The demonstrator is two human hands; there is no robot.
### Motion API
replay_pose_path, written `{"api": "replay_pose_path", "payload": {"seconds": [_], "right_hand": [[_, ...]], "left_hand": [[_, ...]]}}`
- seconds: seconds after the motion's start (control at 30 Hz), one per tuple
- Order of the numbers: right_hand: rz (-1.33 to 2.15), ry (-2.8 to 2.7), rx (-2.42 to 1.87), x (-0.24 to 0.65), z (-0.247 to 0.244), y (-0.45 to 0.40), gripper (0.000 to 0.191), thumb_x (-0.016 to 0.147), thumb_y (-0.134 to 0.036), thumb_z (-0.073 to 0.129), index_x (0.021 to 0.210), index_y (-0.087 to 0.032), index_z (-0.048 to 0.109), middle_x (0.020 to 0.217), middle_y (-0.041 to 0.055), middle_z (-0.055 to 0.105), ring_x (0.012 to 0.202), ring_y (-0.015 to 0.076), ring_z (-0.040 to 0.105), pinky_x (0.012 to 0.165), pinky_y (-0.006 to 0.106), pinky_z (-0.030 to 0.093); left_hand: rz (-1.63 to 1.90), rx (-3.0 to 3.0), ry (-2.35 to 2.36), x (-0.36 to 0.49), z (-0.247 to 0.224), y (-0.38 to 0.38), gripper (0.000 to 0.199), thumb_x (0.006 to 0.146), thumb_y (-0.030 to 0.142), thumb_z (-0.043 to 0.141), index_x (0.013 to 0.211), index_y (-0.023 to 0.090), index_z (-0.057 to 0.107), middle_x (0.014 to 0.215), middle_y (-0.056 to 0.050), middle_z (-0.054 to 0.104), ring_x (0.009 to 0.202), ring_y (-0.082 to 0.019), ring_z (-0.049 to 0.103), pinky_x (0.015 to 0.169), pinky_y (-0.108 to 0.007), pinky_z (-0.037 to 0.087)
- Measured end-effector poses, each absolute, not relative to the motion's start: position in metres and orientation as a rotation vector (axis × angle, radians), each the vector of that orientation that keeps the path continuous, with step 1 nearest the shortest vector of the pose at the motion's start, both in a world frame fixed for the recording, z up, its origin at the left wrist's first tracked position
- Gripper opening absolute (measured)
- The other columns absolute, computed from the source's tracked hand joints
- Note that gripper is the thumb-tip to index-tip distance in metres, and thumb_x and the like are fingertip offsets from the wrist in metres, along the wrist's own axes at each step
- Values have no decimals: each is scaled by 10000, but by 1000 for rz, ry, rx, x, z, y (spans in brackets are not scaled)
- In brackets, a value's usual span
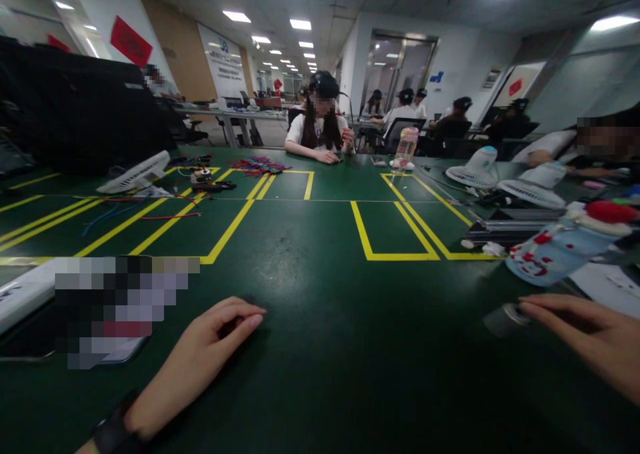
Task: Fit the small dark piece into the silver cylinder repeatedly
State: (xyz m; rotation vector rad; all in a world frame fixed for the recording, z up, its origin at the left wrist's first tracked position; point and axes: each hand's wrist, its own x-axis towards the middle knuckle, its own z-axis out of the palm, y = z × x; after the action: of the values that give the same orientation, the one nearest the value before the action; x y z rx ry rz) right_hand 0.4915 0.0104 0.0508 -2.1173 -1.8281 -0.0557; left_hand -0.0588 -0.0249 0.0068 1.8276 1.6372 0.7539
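Note:
My left hand (220, 331) rests over the green tabletop (320, 347), thumb and fingers brought together in a pinch. Whether anything small sits between those fingertips cannot be made out. A dark watch or band (117, 431) circles the left wrist. At the right edge, my right hand (583, 331) has its fingers closed at the near end of a small grey metal cylinder (504, 321). The cylinder lies on its side, low at the table surface, slightly blurred. Part of the right hand runs out of view.
A pixelated phone-like item (135, 354) lies left. Loose wires (260, 165) and a white fan (135, 173) are farther back. On the right stand a blue cup (555, 251), dark metal bars (520, 224) and more fans (475, 169). A person (320, 124) sits opposite.

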Motion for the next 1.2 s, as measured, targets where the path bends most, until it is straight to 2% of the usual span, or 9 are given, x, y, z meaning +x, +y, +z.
{"api": "replay_pose_path", "payload": {"seconds": [0.27, 0.33, 0.43, 0.5, 0.57, 0.67, 0.83, 1.0, 1.2], "right_hand": [[288, -1956, -1957, 511, 25, 9, 546, 736, -617, 551, 1232, -388, 564, 1276, -12, 561, 1107, 252, 574, 836, 353, 524], [375, -1924, -1952, 514, 17, 6, 635, 752, -575, 569, 1343, -377, 444, 1230, 27, 595, 977, 238, 640, 722, 323, 555], [330, -1936, -1978, 494, 16, 5, 552, 790, -487, 585, 1315, -346, 489, 1177, 79, 622, 726, 185, 675, 522, 250, 529], [215, -2033, -1856, 459, 21, 7, 503, 801, -444, 593, 1287, -343, 514, 1247, 65, 579, 868, 189, 665, 585, 244, 549], [197, -2167, -1635, 407, 31, 11, 508, 815, -416, 588, 1307, -342, 480, 1283, 27, 553, 1089, 195, 586, 793, 290, 554], [463, -2365, -1277, 320, 44, 15, 478, 870, -370, 524, 1336, -310, 441, 1291, 9, 541, 1167, 154, 526, 1004, 336, 452], [710, -2397, -967, 232, 39, 16, 467, 872, -322, 518, 1330, -257, 456, 1258, 21, 552, 1139, 131, 520, 1012, 307, 427], [867, -2180, -1027, 230, 14, 16, 677, 762, -290, 659, 1358, -230, 344, 1205, 44, 570, 1067, 141, 556, 969, 334, 450], [942, -2153, -1037, 234, 13, 17, 350, 773, -267, 637, 1100, -215, 523, 1068, 38, 597, 950, 145, 570, 833, 309, 475]], "left_hand": [[763, 1826, 1619, -55, 12, -25, 242, 871, 423, 551, 1009, 265, 670, 1039, -8, 652, 978, -199, 613, 858, -283, 475], [765, 1825, 1618, -54, 13, -25, 250, 873, 430, 544, 1004, 259, 671, 1027, -17, 652, 962, -206, 615, 847, -296, 482], [752, 1826, 1612, -54, 14, -25, 261, 882, 438, 526, 1010, 260, 668, 1012, -25, 650, 935, -214, 619, 838, -323, 491], [745, 1829, 1611, -53, 15, -26, 267, 887, 440, 517, 1021, 264, 666, 1007, -24, 648, 920, -213, 621, 839, -337, 494], [745, 1837, 1615, -53, 14, -26, 270, 889, 437, 514, 1036, 268, 665, 1017, -23, 648, 917, -212, 622, 835, -339, 497], [737, 1866, 1636, -52, 12, -25, 267, 883, 428, 520, 1039, 273, 672, 1020, -21, 655, 912, -213, 626, 812, -325, 506], [690, 1947, 1623, -40, 16, -23, 248, 895, 399, 512, 1043, 274, 667, 992, -23, 648, 891, -205, 618, 800, -330, 501], [833, 2054, 1470, 8, 36, -18, 232, 909, 331, 509, 1101, 282, 630, 1061, -33, 613, 945, -196, 586, 835, -333, 484], [946, 2134, 1308, 46, 54, -4, 158, 894, 266, 532, 900, 243, 687, 943, -39, 622, 879, -193, 584, 783, -336, 484]]}}
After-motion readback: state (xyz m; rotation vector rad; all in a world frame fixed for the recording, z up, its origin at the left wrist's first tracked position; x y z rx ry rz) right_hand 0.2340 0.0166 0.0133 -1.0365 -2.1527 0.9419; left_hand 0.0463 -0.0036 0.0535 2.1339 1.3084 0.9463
